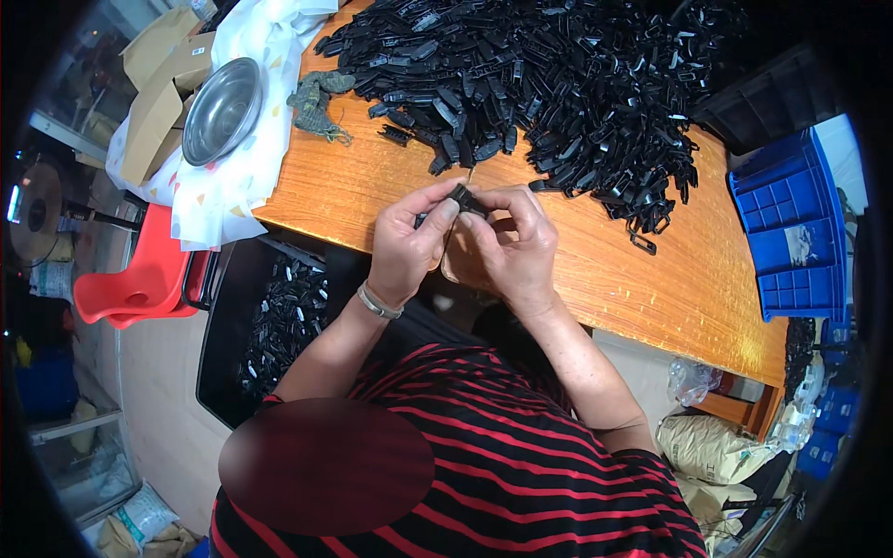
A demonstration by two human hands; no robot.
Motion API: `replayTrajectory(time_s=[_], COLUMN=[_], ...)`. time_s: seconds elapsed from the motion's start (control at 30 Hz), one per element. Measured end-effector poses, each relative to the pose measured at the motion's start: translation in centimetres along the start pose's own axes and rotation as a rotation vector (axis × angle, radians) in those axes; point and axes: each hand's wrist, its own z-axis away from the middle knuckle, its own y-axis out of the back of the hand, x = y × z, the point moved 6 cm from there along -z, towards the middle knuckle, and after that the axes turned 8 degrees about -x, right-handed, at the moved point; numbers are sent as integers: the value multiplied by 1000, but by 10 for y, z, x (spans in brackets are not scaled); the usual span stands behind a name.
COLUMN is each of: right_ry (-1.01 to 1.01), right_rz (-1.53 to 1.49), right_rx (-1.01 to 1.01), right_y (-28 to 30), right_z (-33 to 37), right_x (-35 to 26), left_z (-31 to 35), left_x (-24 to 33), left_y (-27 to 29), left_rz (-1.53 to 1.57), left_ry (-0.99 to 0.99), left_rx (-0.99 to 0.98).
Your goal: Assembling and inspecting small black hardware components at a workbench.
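Observation:
At the near edge of the wooden table [595,251], my left hand [406,237] and my right hand [521,244] meet over a small black plastic part [462,197]. The thumbs and fingers of both hands pinch it between them. Its exact kind is too small to tell. Just beyond my hands lies a large heap of similar black plastic parts [502,74], with a few loose ones at its near side. A black bin [216,372] to my left holds more of these parts.
A round metal bowl [223,112] rests on white patterned sheeting [265,93] at the far left, near a crumpled dark cloth [321,102]. A red chair [139,279] stands left. Blue crate [795,228] and black crate [772,98] flank the table's right side; sacks [712,446] lie lower right.

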Motion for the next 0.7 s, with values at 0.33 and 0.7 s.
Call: replayTrajectory(time_s=[0.33, 0.7], right_ry=[124, -176], right_rz=[243, 25], right_rx=[-12, -325], right_y=[-10, -54], right_z=[16, 27], right_x=[-14, -5], left_z=[3, 22], left_x=[3, 3], left_y=[-9, 15], left_rz=[-30, -90], left_ry=[21, 179], left_rx=[-34, -99])
